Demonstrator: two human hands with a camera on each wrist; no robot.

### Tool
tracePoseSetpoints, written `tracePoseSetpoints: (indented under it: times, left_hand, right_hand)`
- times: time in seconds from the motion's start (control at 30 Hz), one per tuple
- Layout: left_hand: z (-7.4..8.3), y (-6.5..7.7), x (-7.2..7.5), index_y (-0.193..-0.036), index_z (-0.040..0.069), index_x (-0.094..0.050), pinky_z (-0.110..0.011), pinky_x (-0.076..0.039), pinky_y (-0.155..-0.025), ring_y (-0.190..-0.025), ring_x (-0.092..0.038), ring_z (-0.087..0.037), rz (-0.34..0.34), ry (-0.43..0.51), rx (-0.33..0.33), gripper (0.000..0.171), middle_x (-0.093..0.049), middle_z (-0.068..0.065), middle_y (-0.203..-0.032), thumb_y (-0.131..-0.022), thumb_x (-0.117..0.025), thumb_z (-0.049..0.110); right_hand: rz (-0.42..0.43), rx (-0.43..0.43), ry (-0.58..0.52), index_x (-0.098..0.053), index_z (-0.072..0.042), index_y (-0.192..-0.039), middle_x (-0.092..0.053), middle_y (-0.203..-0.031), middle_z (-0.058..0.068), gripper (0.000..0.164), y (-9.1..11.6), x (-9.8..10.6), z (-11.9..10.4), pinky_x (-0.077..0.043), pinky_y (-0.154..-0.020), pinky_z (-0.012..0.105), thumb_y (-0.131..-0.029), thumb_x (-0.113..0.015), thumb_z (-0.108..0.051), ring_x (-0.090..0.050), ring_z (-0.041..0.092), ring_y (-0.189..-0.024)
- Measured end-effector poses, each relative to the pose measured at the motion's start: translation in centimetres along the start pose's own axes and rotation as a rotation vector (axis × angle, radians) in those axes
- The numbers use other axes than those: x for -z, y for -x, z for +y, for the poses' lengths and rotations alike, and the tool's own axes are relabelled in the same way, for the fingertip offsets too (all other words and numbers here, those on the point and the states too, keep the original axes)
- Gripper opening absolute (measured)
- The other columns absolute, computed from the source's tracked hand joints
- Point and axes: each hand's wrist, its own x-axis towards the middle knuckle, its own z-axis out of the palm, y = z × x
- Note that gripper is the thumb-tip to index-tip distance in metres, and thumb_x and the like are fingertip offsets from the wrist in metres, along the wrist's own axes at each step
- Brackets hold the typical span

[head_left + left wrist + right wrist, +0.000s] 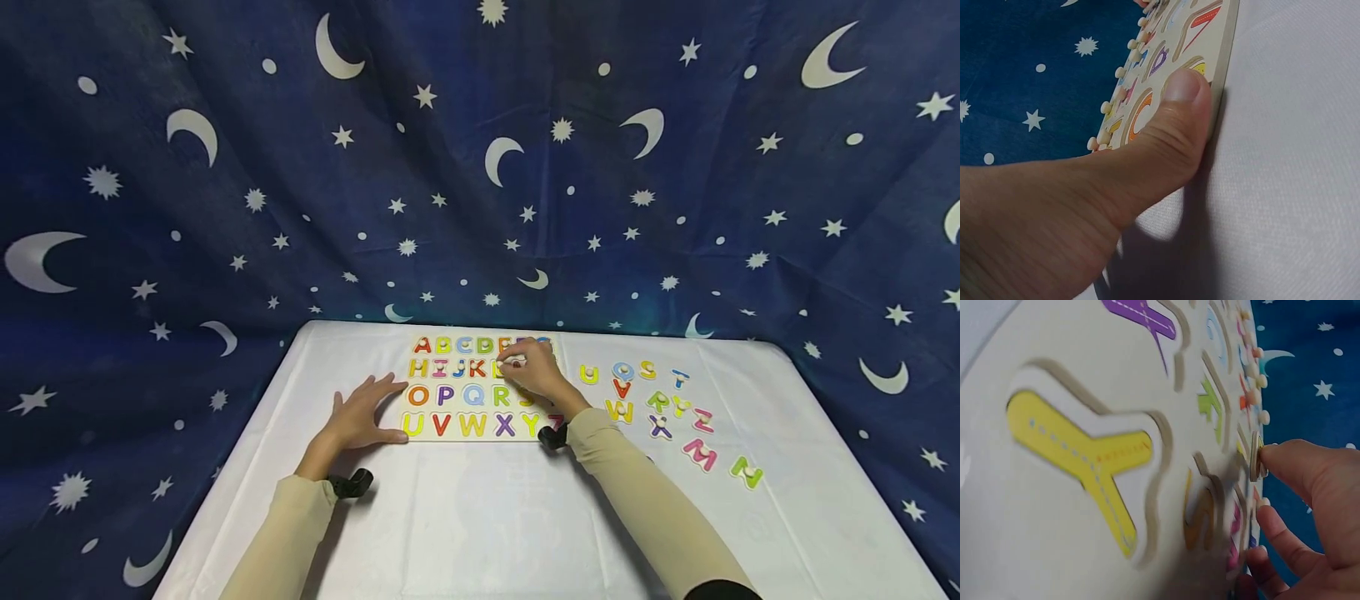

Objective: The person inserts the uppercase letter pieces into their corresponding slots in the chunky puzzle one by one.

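Observation:
A wooden alphabet puzzle board lies at the far middle of the table in the head view. My left hand spreads along its left side, the thumb pressing the near corner by the U slot. Over the second row, beside the K piece, my right hand pinches a yellow letter piece, apparently the L. That piece stands tilted, edge-on in the right wrist view, and fingers partly hide it. Knobbed letters fill the visible left part of the top two rows; the lower two show printed recesses such as Y.
Right of the board lie several loose knobbed letters, among them U, Q, S, W, M and N. A white cloth covers the table. Behind hangs a blue star-and-moon curtain.

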Motion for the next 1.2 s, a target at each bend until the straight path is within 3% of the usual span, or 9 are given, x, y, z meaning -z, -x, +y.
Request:
tracePoseSetpoints:
  times: [0.27, 0.6, 1.2]
  left_hand:
    - [0.3, 0.0, 0.2, -0.153, 0.02, -0.05, -0.085, -0.001, -0.109, -0.153, -0.02, -0.045, 0.0, -0.002, -0.004, 0.1, -0.034, -0.015, -0.165, -0.068, -0.093, 0.051]
    - [0.5, 0.0, 0.2, -0.154, 0.02, -0.049, -0.085, -0.001, -0.109, -0.154, -0.019, -0.045, -0.009, -0.005, 0.005, 0.1, -0.033, -0.015, -0.165, -0.068, -0.093, 0.051]
    - [0.4, 0.0, 0.0, -0.153, 0.02, -0.05, -0.085, -0.001, -0.108, -0.154, -0.019, -0.045, -0.003, -0.003, 0.002, 0.099, -0.034, -0.016, -0.165, -0.069, -0.092, 0.05]
  right_hand:
    - [0.016, -0.069, 0.01, -0.084, -0.017, -0.097, -0.073, -0.114, 0.009, 0.012, -0.2, -0.7, -0.5, -0.036, -0.1, 0.062, -0.087, -0.079, -0.016, -0.054, 0.034, -0.118]
    - [0.016, -0.133, 0.068, -0.084, -0.021, -0.099, -0.065, -0.124, 0.009, 0.012, 0.0, -1.4, -0.5, -0.036, -0.095, 0.056, -0.087, -0.082, -0.021, -0.046, 0.037, -0.122]
    - [-0.005, -0.127, 0.062, -0.083, -0.02, -0.099, -0.065, -0.127, 0.009, 0.012, -0.3, -1.2, -0.1, -0.036, -0.1, 0.059, -0.087, -0.083, -0.022, -0.047, 0.035, -0.124]
